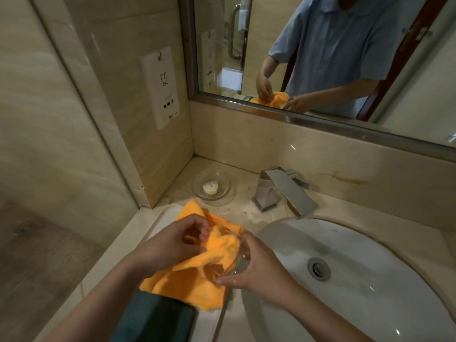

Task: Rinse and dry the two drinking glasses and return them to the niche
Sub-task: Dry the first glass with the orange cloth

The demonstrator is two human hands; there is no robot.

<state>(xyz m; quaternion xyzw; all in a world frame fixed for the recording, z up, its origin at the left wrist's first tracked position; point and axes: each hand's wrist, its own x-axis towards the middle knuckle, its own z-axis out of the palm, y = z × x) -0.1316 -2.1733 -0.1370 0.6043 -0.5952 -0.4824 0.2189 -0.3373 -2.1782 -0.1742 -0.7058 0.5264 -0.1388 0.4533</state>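
A beige marble bench (246, 178) runs under a steel-framed wall mirror (320, 119), with a white oval basin (370, 280) sunk into it. The clear drinking glass (240, 257) is hard to make out: it lies tilted, its mouth stuffed with a soft orange microfibre cloth (187, 280) that hides most of the rim. Only one glass shows. The right hand (256, 270) wraps its grip around the glass base, fingers curled closed, just left of the basin. The left hand (177, 240) pinches a fold of cloth at the glass mouth, fingers pressed together. Beyond the grips stand an angular chrome tap (283, 191) and a round clear soap dish (212, 186) holding a small white soap (210, 188). A dark teal folded towel (153, 319) lies beneath the left forearm, partly cut off.
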